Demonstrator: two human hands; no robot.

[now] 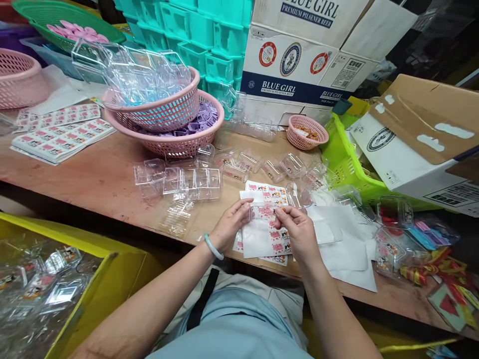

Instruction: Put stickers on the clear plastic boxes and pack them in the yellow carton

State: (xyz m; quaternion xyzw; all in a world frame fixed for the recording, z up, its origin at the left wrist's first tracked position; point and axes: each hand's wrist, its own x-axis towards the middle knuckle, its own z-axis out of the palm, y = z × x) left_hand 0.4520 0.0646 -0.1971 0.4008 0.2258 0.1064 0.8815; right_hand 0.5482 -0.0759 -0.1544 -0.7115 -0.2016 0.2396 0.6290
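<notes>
My left hand, with a pale green bangle at the wrist, grips the left end of a small clear plastic box. Across from it, the thumb and fingertips of my right hand are pinched at the right end of a sticker with pink lettering, lying over the box. Whether the sticker touches the plastic I cannot tell. Beneath both hands lies a white sticker sheet, partly peeled, with printed cat stickers along its right side. Several stickered clear boxes stand just beyond.
Unstickered clear boxes lie left of the sheet, backing paper right. Pink baskets hold clear and purple parts. A green basket and cartons stand behind. A yellow bin of boxes is at lower left.
</notes>
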